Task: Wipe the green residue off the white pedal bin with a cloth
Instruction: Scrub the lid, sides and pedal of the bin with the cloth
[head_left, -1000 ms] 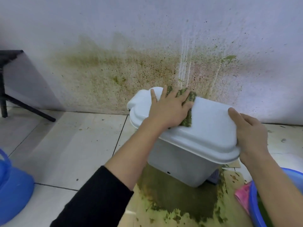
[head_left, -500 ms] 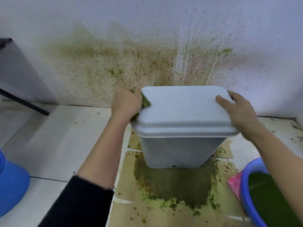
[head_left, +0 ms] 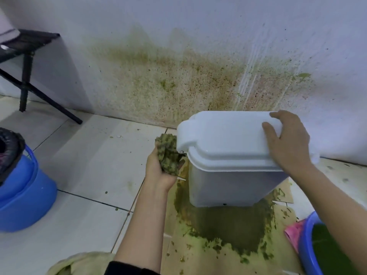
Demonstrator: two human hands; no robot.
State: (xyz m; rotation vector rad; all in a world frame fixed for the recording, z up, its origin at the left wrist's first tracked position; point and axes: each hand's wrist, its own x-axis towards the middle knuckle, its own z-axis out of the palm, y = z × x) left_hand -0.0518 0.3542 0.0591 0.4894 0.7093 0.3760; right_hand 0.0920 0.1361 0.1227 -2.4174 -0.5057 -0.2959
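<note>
The white pedal bin (head_left: 228,181) stands on green-smeared cardboard (head_left: 198,261) before the spattered wall (head_left: 178,36). Just left of the bin, the left hand (head_left: 158,171), palm up, cups the green-soaked cloth (head_left: 167,155) in curled fingers. The right hand (head_left: 288,143) lies spread flat on the bin's lid (head_left: 224,135).

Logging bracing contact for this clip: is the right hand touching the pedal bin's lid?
Touching. The head view shows the right hand lying on top of the white lid, thumb and fingers laid on its surface with no gap.
</note>
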